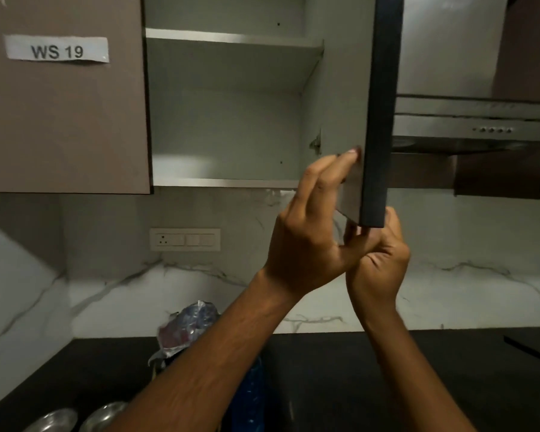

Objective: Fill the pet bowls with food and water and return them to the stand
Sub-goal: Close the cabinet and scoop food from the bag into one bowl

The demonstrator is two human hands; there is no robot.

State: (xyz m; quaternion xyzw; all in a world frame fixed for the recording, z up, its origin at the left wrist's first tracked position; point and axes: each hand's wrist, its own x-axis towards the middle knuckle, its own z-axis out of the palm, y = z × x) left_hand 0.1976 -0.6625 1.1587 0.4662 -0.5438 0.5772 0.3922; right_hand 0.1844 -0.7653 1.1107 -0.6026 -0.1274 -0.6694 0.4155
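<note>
Two bowls (55, 420) sat on the bench (340, 385), far below-left; my left hand (309, 232) pressed flat on the cabinet door (384, 104), right hand (379, 260) gripped its bottom edge.

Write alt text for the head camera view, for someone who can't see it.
Both hands are on an open wall cabinet door: the left hand lays straight fingers on its inner face, the right hand grips its bottom corner. Below, two metal bowls and a plastic bag sit on the dark counter.
</note>
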